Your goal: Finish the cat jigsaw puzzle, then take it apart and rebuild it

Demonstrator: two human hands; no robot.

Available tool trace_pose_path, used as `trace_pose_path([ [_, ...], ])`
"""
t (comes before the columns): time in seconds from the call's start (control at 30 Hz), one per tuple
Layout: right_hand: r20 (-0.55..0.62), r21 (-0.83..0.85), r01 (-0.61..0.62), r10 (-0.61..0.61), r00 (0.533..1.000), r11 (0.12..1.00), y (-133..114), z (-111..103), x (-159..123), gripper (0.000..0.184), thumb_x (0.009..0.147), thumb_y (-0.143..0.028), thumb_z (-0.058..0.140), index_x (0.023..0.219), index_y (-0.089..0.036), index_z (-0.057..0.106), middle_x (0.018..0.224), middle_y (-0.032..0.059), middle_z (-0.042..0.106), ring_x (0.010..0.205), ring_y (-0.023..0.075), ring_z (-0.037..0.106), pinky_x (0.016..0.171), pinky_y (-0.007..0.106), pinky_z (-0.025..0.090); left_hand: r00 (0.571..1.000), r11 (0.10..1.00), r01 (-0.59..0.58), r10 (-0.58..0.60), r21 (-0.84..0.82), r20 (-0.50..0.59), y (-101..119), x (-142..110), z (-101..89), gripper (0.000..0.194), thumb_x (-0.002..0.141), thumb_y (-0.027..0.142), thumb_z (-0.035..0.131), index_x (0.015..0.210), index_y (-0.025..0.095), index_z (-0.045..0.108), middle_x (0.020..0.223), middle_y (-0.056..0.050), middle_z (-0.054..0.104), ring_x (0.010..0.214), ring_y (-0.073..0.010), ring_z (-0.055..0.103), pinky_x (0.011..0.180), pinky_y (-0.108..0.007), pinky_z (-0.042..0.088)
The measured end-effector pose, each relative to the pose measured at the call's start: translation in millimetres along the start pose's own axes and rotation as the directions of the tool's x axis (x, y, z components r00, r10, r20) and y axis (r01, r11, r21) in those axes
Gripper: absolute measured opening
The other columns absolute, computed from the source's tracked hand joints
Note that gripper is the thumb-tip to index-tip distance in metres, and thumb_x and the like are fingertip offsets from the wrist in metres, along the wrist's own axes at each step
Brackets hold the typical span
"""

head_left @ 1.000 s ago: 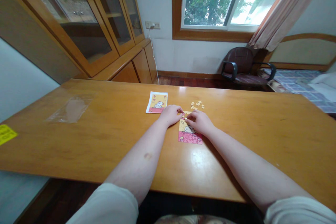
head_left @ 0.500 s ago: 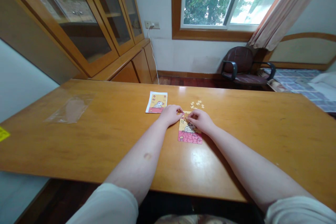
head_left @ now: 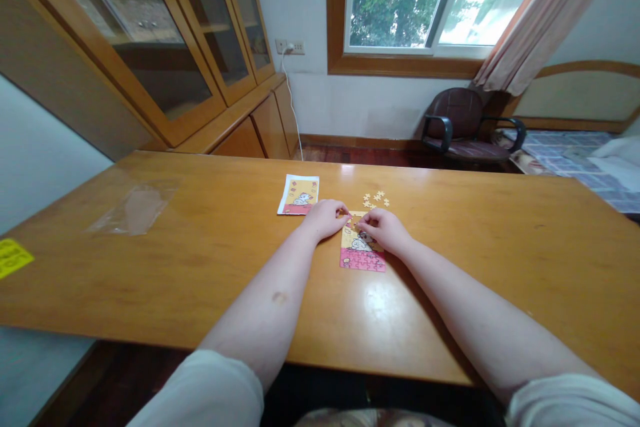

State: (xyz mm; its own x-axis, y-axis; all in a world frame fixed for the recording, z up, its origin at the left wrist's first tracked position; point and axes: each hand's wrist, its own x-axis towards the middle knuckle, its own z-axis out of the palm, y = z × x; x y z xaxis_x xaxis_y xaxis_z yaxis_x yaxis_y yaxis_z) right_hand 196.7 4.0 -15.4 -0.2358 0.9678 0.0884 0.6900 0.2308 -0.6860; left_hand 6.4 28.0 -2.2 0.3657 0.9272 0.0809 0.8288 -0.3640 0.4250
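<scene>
A partly assembled jigsaw puzzle point(head_left: 363, 261), pink below and yellow above with a white cartoon animal, lies flat on the wooden table. At its upper left edge is my left hand point(head_left: 326, 219), fingers closed in a pinch; whatever sits between the tips is too small to make out. Over the puzzle's upper right part, my right hand point(head_left: 386, 228) pinches what looks like a small puzzle piece point(head_left: 359, 225) and hides some of the picture. Loose puzzle pieces point(head_left: 379, 196), several of them, lie face down just beyond the right hand.
A picture card point(head_left: 302, 197) with the same design lies left of the puzzle. A clear plastic bag point(head_left: 137, 210) rests on the table's left side, near a yellow label point(head_left: 14, 258). Beyond the table point(head_left: 480, 240) stand a chair point(head_left: 457, 120) and a glass-door cabinet point(head_left: 200, 107).
The right fingertips have shifted very slightly over the puzzle's upper part. My left hand stays in place, and the loose pieces lie as before.
</scene>
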Motion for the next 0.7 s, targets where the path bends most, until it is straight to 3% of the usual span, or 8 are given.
trace_pose_path([
  [0.2, 0.005, -0.008, 0.040, -0.040, 0.999, 0.999, -1.8, -2.8, -1.6, 0.014, 0.077, -0.030, 0.065, 0.070, -0.018, 0.067, 0.069, 0.0003, 0.061, 0.066, 0.0128, 0.053, 0.062, 0.023, 0.039, 0.998, 1.000, 0.016, -0.015, -0.017, 0.055, 0.1, -3.0, -6.0, 0.024, 0.074, 0.036, 0.062, 0.095, 0.027, 0.070, 0.076, 0.000, 0.064, 0.074, -0.0169, 0.060, 0.066, -0.027, 0.042],
  [0.47, 0.012, -0.021, 0.261, -0.261, 0.965, 0.965, 0.6, -5.2, -3.8, 0.011, 0.081, -0.025, 0.062, 0.072, -0.019, 0.063, 0.076, 0.0018, 0.061, 0.076, 0.0142, 0.055, 0.072, 0.025, 0.042, 0.998, 0.999, -0.009, 0.011, -0.037, 0.070, -1.3, -3.7, -7.2, 0.027, 0.073, 0.039, 0.062, 0.096, 0.027, 0.069, 0.075, 0.001, 0.063, 0.070, -0.0158, 0.057, 0.063, -0.026, 0.039],
  [0.7, -0.045, -0.009, 0.205, -0.205, 0.978, 0.979, -1.3, -7.2, -4.1, 0.012, 0.081, -0.026, 0.061, 0.072, -0.018, 0.063, 0.073, 0.0013, 0.059, 0.070, 0.0136, 0.053, 0.067, 0.025, 0.041, 0.996, 0.998, -0.050, 0.052, -0.027, 0.072, -2.1, -4.8, -8.2, 0.034, 0.071, 0.045, 0.064, 0.099, 0.026, 0.067, 0.077, 0.001, 0.063, 0.072, -0.0162, 0.057, 0.065, -0.025, 0.039],
])
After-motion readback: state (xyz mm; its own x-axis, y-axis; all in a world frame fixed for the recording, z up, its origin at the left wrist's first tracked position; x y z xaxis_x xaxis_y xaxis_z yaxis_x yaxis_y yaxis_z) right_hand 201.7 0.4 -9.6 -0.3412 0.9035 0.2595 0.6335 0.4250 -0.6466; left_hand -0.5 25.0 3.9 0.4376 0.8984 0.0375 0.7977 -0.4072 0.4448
